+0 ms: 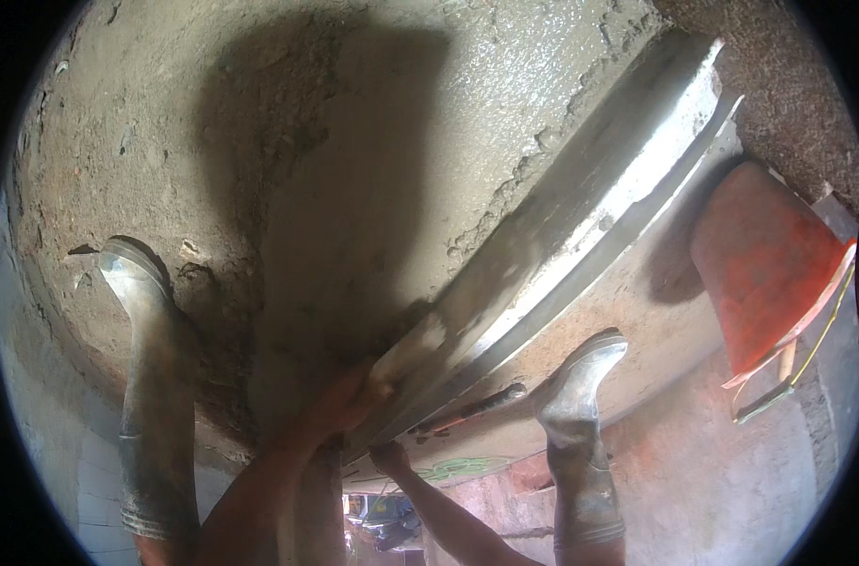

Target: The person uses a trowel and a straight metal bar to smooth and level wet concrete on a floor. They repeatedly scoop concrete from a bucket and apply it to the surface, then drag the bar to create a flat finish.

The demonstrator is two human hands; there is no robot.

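Observation:
A strip of wet grey mortar covers the surface ahead, bordered by a long grey straight board running diagonally. My left hand is closed at the near part of the board, around a pale, block-like tool that lies against the mortar's edge; its exact kind is hard to make out. Lower down, my right hand is closed by the near end of the board's outer side. What its fingers grip is hidden.
My rubber boots stand apart, the left boot on rough ground and the right boot beyond the board. An orange-red bucket lies tipped at the right. A dark-handled tool and a green cord lie on the floor.

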